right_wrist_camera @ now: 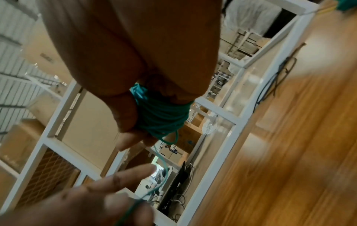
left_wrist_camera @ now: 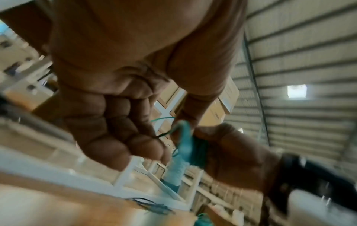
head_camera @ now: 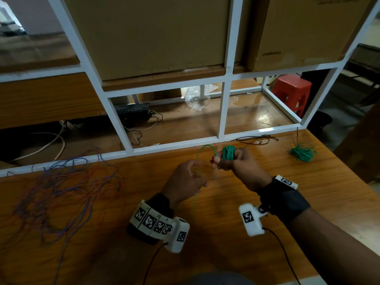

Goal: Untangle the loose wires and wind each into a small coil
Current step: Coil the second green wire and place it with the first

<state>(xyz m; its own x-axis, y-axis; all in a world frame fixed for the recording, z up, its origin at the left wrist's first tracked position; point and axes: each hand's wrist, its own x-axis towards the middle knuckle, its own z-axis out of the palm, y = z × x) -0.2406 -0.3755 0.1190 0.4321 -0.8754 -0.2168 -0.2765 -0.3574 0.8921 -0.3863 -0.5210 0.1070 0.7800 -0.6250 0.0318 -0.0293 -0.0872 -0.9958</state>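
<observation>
Right hand [head_camera: 236, 163]: fingers wrapped by green coil [head_camera: 228, 153], serving as spool | left hand [head_camera: 186, 177]: pinches green wire tail [head_camera: 195, 194], feeding turns | tangled wires [head_camera: 61, 188]: on table [head_camera: 226, 243], awaiting sorting

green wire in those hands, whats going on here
A person is winding green wire into a coil around the fingers of the right hand. The left hand pinches the loose end and feeds it across. A finished green coil lies on the table to the right, thin black wire lies by the white frame, and a red and blue tangle on the left is not yet done.
</observation>
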